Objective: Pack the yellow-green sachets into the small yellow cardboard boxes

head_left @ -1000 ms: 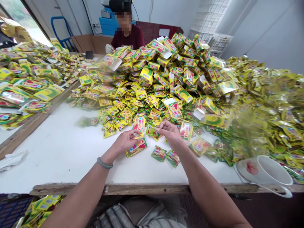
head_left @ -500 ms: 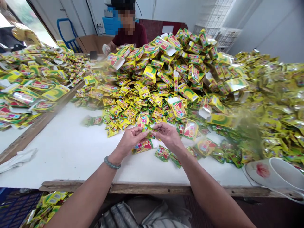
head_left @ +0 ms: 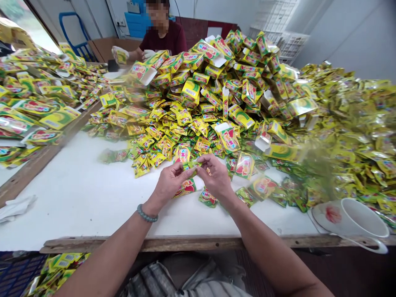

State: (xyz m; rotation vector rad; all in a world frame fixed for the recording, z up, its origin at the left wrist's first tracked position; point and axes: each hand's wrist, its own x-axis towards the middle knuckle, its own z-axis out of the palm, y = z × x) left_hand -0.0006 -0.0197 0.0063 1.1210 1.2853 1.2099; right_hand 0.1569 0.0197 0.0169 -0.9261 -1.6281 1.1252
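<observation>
Between the fingertips of both hands is a small green and yellow sachet (head_left: pixel 191 165), stretched level above the table. My left hand (head_left: pixel 168 179), with a bead bracelet at the wrist, pinches its left end. My right hand (head_left: pixel 215 176) grips the other end, thumb and fingers closed. Just below them a printed small carton (head_left: pixel 187 188) lies on the white table (head_left: pixel 102 198), partly covered by my left hand. Green sachets (head_left: pixel 208 198) rest under and beside my right hand. Beyond the fingertips, another carton (head_left: pixel 182 153) leans against the yellow sachets (head_left: pixel 163 142).
A tall heap of cartons (head_left: pixel 213 74) rises ahead, with many sachets (head_left: pixel 365 136) at the right. A wooden strip (head_left: pixel 40 165) separates more cartons at left. A flowered mug (head_left: pixel 332 216) lies tipped at the right edge. Opposite sits a gloved co-worker (head_left: pixel 163 39).
My view has shifted slightly, so the scene sits further left. The sachet in my fingers now shows flatter and wider. The co-worker's gloved hand has come up holding a yellow packet.
</observation>
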